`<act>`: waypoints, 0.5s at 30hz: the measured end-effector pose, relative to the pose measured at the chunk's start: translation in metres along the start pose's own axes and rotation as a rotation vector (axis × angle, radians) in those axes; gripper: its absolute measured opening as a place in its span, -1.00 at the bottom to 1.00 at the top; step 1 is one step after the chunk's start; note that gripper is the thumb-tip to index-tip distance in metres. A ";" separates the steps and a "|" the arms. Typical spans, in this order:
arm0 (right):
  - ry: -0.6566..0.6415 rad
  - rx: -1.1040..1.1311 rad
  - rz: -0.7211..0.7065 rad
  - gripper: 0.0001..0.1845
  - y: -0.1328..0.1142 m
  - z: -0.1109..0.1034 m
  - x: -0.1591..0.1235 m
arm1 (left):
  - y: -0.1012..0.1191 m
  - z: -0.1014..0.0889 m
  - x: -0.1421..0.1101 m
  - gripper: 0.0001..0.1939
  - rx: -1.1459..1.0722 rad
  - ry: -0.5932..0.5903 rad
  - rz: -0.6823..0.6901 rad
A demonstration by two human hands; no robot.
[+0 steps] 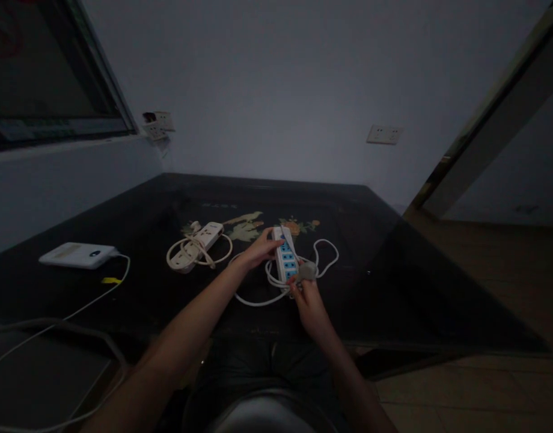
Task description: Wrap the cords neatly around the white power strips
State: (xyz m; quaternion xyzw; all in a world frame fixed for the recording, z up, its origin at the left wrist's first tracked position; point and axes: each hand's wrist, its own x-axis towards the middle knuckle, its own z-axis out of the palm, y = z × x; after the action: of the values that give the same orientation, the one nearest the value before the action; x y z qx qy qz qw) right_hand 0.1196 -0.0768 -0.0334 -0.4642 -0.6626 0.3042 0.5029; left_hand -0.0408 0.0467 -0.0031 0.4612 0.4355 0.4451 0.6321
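Note:
A white power strip [285,255] with blue sockets lies on the dark glass table [394,270], its white cord [324,255] looped around it. My left hand [258,249] rests on the strip's far left side, fingers closed against it. My right hand [306,297] is closed round a grey plug [307,271] held at the strip's near end. Whether the plug is touching a socket is too dim to tell.
A second cream power strip [199,243] with coiled cord lies to the left. A white power bank [78,254] with a cable [96,297] sits at the far left. Wall sockets [383,134] are on the back wall. The table's right edge drops to a wooden floor [493,264].

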 end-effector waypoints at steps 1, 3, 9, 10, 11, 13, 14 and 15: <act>0.001 -0.001 -0.001 -0.80 -0.002 -0.002 0.001 | 0.000 -0.002 0.000 -0.45 -0.025 0.015 -0.003; 0.036 -0.003 -0.009 -0.79 -0.007 -0.009 -0.002 | -0.002 -0.006 0.003 -0.46 -0.091 0.074 0.001; 0.094 0.127 0.171 -0.72 -0.008 -0.056 -0.028 | -0.010 -0.019 0.013 -0.49 -0.280 0.255 0.040; 0.074 0.174 0.235 -0.70 -0.007 -0.063 -0.032 | -0.012 -0.020 0.015 -0.49 -0.300 0.269 0.042; 0.063 0.241 0.309 -0.69 -0.005 -0.070 -0.035 | -0.013 -0.021 0.016 -0.49 -0.313 0.282 0.042; 0.064 0.395 0.435 -0.67 -0.002 -0.082 -0.038 | -0.015 -0.021 0.018 -0.49 -0.324 0.297 0.046; 0.086 0.474 0.479 -0.67 0.000 -0.086 -0.037 | -0.016 -0.021 0.018 -0.49 -0.323 0.299 0.049; 0.120 0.546 0.509 -0.66 0.002 -0.091 -0.036 | -0.016 -0.021 0.019 -0.48 -0.321 0.299 0.050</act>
State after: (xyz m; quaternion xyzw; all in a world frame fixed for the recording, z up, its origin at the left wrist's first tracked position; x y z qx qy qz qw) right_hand 0.2090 -0.1145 -0.0211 -0.4800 -0.3898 0.5572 0.5543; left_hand -0.0544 0.0660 -0.0256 0.2939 0.4365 0.5877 0.6146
